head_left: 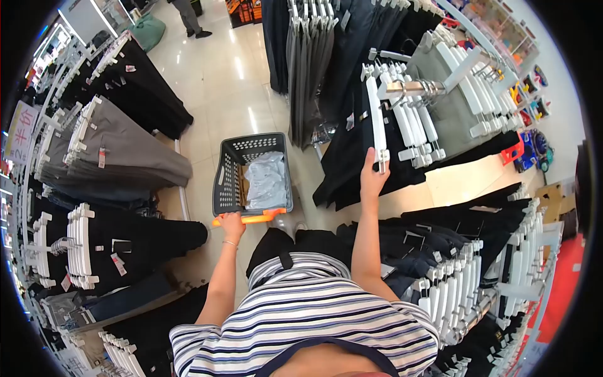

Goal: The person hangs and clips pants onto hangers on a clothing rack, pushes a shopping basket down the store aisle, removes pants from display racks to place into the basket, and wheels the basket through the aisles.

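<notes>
My left hand (pixel 230 224) is wrapped round the orange handle (pixel 254 218) of a dark grey shopping basket (pixel 221 182). A clear plastic-wrapped item (pixel 266 180) lies inside the basket. On the right, my right hand (pixel 375 171) grips the near end of a white hanger (pixel 377 116) at the front of a rack. Black trousers (pixel 345 160) with tags hang from that group of hangers. More white hangers (pixel 411 129) stand just to the right of my right hand, close to a metal rack arm (pixel 414 88).
Racks of grey trousers (pixel 135 151) and black trousers (pixel 151 235) line the left side. Dark clothes on white hangers (pixel 452 276) fill the lower right. A person (pixel 188 16) stands far up the tiled aisle (pixel 213 81), near a green bag (pixel 147 32).
</notes>
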Demonstrator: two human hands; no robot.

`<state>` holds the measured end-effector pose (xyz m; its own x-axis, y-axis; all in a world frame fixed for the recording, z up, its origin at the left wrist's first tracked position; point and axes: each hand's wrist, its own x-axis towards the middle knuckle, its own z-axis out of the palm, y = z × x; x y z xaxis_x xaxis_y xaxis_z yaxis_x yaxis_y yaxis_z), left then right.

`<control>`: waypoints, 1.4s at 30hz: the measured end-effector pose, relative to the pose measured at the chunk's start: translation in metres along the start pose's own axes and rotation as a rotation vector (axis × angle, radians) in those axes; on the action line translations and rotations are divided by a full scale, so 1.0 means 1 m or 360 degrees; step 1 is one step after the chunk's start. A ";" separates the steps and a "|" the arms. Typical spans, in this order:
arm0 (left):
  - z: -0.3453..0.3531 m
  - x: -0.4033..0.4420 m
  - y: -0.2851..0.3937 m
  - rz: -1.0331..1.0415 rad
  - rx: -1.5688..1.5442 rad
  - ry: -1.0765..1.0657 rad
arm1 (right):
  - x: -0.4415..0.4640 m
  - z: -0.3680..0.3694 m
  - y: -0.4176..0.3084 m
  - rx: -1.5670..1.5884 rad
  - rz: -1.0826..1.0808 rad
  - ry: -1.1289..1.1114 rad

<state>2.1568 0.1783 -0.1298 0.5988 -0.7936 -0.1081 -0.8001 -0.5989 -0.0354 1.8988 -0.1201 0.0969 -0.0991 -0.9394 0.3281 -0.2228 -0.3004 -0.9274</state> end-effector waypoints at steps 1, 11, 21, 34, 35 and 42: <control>0.001 0.007 0.001 -0.0028 -0.0023 -0.0092 | -0.003 0.003 0.004 -0.0092 0.0025 -0.0031; -0.056 0.057 0.012 0.0085 -0.0753 -0.0591 | -0.026 -0.037 -0.011 0.0283 0.0170 0.0362; -0.131 0.145 0.115 0.0709 -0.2422 -0.0276 | -0.012 -0.023 -0.095 0.1520 0.0633 0.0097; -0.245 0.112 0.100 0.0104 -0.3000 0.0373 | -0.013 0.023 -0.058 0.0548 0.1100 -0.1065; -0.246 0.114 0.090 0.0096 -0.2962 0.0328 | -0.008 0.028 -0.045 0.0443 0.1129 -0.1020; -0.258 0.138 0.054 0.0157 -0.3003 0.0100 | 0.036 0.086 -0.032 0.0767 0.1042 -0.0835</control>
<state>2.2056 0.0086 0.1092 0.5949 -0.8038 -0.0084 0.2291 0.1595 0.9603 1.9862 -0.1587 0.1227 0.4096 -0.8638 -0.2933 0.1558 0.3830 -0.9105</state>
